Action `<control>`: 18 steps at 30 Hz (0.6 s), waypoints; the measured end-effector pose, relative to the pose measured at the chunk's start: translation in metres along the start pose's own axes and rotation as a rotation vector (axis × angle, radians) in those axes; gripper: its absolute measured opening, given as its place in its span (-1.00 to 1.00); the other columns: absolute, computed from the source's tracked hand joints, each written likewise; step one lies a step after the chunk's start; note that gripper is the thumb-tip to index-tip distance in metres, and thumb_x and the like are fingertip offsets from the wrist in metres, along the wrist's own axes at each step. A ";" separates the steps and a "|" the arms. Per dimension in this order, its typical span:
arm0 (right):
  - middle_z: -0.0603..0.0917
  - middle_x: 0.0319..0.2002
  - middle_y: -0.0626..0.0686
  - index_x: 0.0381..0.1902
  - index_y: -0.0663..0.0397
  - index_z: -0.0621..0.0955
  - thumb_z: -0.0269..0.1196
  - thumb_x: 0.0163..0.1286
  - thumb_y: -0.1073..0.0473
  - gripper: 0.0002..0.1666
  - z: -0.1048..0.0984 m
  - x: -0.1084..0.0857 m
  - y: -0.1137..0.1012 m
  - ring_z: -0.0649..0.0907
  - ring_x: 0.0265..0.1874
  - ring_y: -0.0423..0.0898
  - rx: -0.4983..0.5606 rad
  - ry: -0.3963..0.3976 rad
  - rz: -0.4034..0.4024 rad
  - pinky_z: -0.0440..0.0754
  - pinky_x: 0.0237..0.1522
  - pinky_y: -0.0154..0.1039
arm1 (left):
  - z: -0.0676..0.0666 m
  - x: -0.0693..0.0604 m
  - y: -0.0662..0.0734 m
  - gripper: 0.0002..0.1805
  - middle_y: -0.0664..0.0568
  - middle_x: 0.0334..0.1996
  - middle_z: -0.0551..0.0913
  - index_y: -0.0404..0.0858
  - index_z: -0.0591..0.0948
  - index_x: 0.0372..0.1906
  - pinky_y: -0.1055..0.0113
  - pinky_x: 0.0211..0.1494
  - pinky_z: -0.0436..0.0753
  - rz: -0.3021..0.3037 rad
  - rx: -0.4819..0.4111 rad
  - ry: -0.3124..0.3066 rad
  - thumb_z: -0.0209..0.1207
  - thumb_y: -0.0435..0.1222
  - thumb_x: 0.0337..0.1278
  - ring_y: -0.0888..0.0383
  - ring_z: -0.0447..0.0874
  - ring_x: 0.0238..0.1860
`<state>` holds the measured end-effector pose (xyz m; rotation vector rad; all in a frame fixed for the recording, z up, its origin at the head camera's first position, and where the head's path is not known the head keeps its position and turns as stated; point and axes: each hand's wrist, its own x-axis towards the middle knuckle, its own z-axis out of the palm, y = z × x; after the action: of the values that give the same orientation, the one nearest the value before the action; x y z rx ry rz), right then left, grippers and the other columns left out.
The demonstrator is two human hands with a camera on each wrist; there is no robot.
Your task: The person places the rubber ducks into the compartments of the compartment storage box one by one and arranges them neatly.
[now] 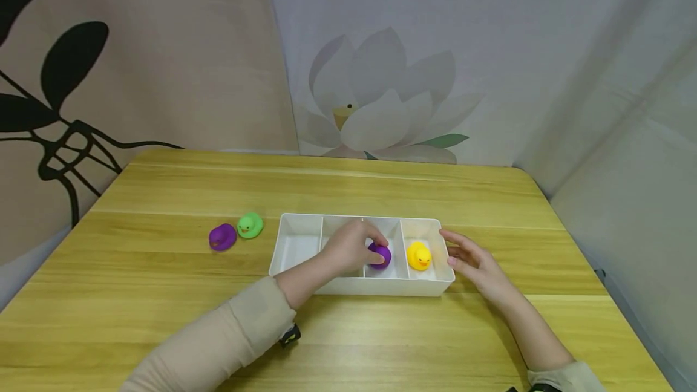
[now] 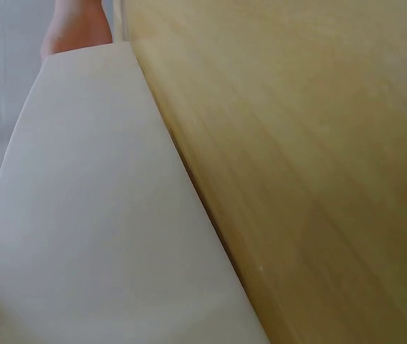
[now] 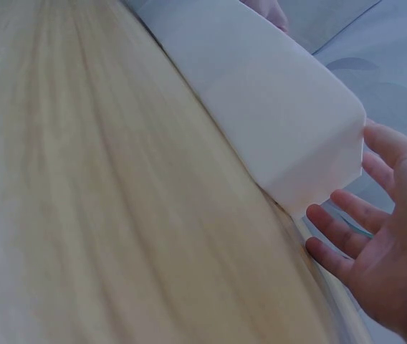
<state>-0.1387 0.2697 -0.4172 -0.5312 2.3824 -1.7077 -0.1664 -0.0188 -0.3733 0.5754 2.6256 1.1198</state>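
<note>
A white box with compartments in a row stands on the table. My left hand reaches into its third compartment from the left and pinches a purple rubber duck between thumb and fingers. The fourth compartment holds a yellow rubber duck. At the box's right end is my right hand, its fingers loosely extended and the fingertips at the end wall. In the right wrist view those relaxed fingers show beside the white end wall. The left wrist view shows mostly the box's side.
To the left of the box, a second purple duck and a green duck sit side by side on the wooden table. A printed curtain hangs behind the table's far edge.
</note>
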 end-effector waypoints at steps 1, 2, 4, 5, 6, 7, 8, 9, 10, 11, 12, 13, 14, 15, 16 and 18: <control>0.28 0.35 0.27 0.39 0.22 0.26 0.09 0.46 0.30 -0.41 0.000 0.000 0.000 0.40 0.17 0.29 0.001 0.000 0.000 0.50 0.02 -0.36 | 0.000 0.000 0.001 -0.78 0.12 -0.23 0.67 -0.18 0.76 -0.24 0.27 -0.06 0.50 -0.007 0.001 -0.001 0.44 -0.36 -0.09 0.09 0.54 -0.06; 0.28 0.34 0.27 0.39 0.22 0.26 0.09 0.46 0.29 -0.41 0.000 0.000 0.000 0.40 0.17 0.29 0.002 0.000 -0.002 0.50 0.02 -0.36 | 0.000 0.000 0.001 -0.79 0.12 -0.23 0.67 -0.18 0.76 -0.24 0.27 -0.04 0.50 -0.009 0.005 0.000 0.45 -0.36 -0.09 0.10 0.54 -0.06; 0.28 0.34 0.27 0.40 0.22 0.26 0.09 0.46 0.29 -0.41 0.000 0.000 0.001 0.40 0.16 0.28 0.000 0.001 -0.002 0.50 0.02 -0.36 | 0.000 0.000 0.002 -0.79 0.12 -0.24 0.67 -0.18 0.76 -0.25 0.25 -0.03 0.50 -0.017 0.004 -0.003 0.45 -0.36 -0.10 0.09 0.54 -0.05; 0.28 0.34 0.27 0.40 0.21 0.26 0.09 0.46 0.29 -0.41 0.000 0.000 0.001 0.41 0.16 0.28 -0.001 0.000 -0.001 0.50 0.02 -0.36 | 0.001 0.000 0.001 -0.79 0.13 -0.24 0.67 -0.17 0.76 -0.25 0.24 -0.03 0.50 -0.019 0.004 -0.003 0.45 -0.36 -0.10 0.09 0.54 -0.05; 0.29 0.34 0.27 0.40 0.21 0.26 0.09 0.46 0.28 -0.41 0.000 0.000 0.001 0.41 0.16 0.27 -0.004 0.002 0.001 0.50 0.02 -0.36 | 0.001 0.000 0.001 -0.78 0.13 -0.25 0.66 -0.17 0.76 -0.25 0.24 -0.03 0.50 -0.021 0.004 -0.004 0.45 -0.36 -0.10 0.09 0.54 -0.05; 0.29 0.34 0.27 0.40 0.21 0.26 0.09 0.46 0.28 -0.41 0.000 0.000 0.001 0.41 0.16 0.27 -0.007 0.002 0.000 0.50 0.02 -0.35 | 0.001 0.001 0.001 -0.78 0.14 -0.25 0.66 -0.17 0.76 -0.25 0.24 -0.03 0.50 -0.021 0.003 -0.005 0.45 -0.36 -0.10 0.09 0.54 -0.05; 0.29 0.34 0.27 0.40 0.20 0.27 0.09 0.46 0.28 -0.41 0.000 0.000 0.001 0.41 0.15 0.27 -0.009 0.004 0.002 0.50 0.01 -0.35 | 0.001 0.001 0.001 -0.78 0.14 -0.26 0.67 -0.17 0.75 -0.24 0.23 -0.03 0.50 -0.022 0.003 -0.005 0.45 -0.35 -0.10 0.08 0.55 -0.05; 0.29 0.34 0.26 0.40 0.19 0.27 0.09 0.46 0.28 -0.41 0.000 -0.001 0.001 0.41 0.16 0.27 -0.011 0.006 0.005 0.50 0.01 -0.35 | 0.001 0.001 0.000 -0.77 0.15 -0.26 0.67 -0.17 0.75 -0.24 0.23 -0.04 0.51 -0.022 0.001 -0.006 0.45 -0.35 -0.10 0.08 0.54 -0.05; 0.30 0.34 0.26 0.40 0.19 0.27 0.09 0.46 0.28 -0.41 0.000 -0.001 0.001 0.42 0.15 0.26 -0.015 0.007 0.007 0.50 0.01 -0.36 | 0.000 0.001 0.000 -0.77 0.15 -0.26 0.67 -0.17 0.75 -0.23 0.23 -0.04 0.51 -0.020 0.001 -0.004 0.45 -0.34 -0.10 0.08 0.54 -0.05; 0.30 0.34 0.26 0.40 0.19 0.27 0.09 0.46 0.28 -0.41 0.000 -0.001 0.001 0.42 0.16 0.26 -0.016 0.008 0.009 0.50 0.01 -0.36 | 0.000 0.000 0.000 -0.76 0.16 -0.25 0.67 -0.17 0.75 -0.21 0.24 -0.03 0.50 -0.021 0.000 -0.003 0.45 -0.33 -0.09 0.08 0.54 -0.04; 0.30 0.34 0.26 0.40 0.18 0.27 0.10 0.46 0.27 -0.41 0.000 -0.001 0.000 0.42 0.16 0.26 -0.019 0.009 0.011 0.49 0.01 -0.36 | -0.001 0.000 0.000 -0.75 0.16 -0.24 0.68 -0.17 0.75 -0.20 0.24 -0.03 0.50 -0.022 -0.002 -0.002 0.45 -0.33 -0.08 0.08 0.54 -0.03; 0.30 0.34 0.26 0.40 0.18 0.27 0.10 0.46 0.27 -0.41 0.000 -0.001 0.000 0.41 0.16 0.26 -0.019 0.008 0.014 0.49 0.02 -0.36 | -0.001 -0.001 0.000 -0.75 0.16 -0.23 0.68 -0.18 0.75 -0.18 0.23 -0.02 0.50 -0.020 -0.005 0.001 0.44 -0.32 -0.07 0.07 0.53 -0.02; 0.30 0.34 0.26 0.40 0.17 0.27 0.10 0.46 0.26 -0.41 0.000 -0.001 0.000 0.41 0.16 0.26 -0.019 0.009 0.017 0.49 0.02 -0.36 | -0.002 -0.002 0.000 -0.74 0.15 -0.21 0.68 -0.18 0.75 -0.17 0.23 -0.03 0.50 -0.017 -0.012 0.006 0.43 -0.32 -0.06 0.06 0.53 -0.02; 0.30 0.34 0.26 0.40 0.17 0.27 0.10 0.46 0.26 -0.41 0.000 -0.001 0.000 0.41 0.16 0.26 -0.019 0.008 0.018 0.49 0.02 -0.36 | -0.003 -0.003 0.001 -0.73 0.13 -0.19 0.69 -0.20 0.74 -0.16 0.20 -0.05 0.51 -0.014 -0.024 0.011 0.43 -0.32 -0.05 0.03 0.54 -0.05; 0.30 0.34 0.26 0.40 0.16 0.27 0.10 0.46 0.26 -0.41 0.000 -0.001 0.000 0.41 0.16 0.26 -0.020 0.009 0.019 0.49 0.02 -0.36 | -0.005 -0.004 0.001 -0.73 0.12 -0.18 0.69 -0.21 0.74 -0.15 0.18 -0.03 0.51 -0.009 -0.035 0.019 0.42 -0.32 -0.04 0.02 0.54 -0.03; 0.30 0.33 0.25 0.40 0.16 0.27 0.11 0.46 0.25 -0.41 0.000 -0.001 -0.001 0.42 0.16 0.25 -0.019 0.011 0.020 0.49 0.01 -0.35 | -0.008 -0.008 0.001 -0.73 0.10 -0.15 0.69 -0.23 0.73 -0.14 0.16 0.01 0.50 0.001 -0.064 0.038 0.41 -0.32 -0.03 0.01 0.55 -0.01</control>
<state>-0.1378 0.2698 -0.4167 -0.5007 2.4050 -1.6856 -0.1619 -0.0262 -0.3665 0.5477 2.6105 1.2225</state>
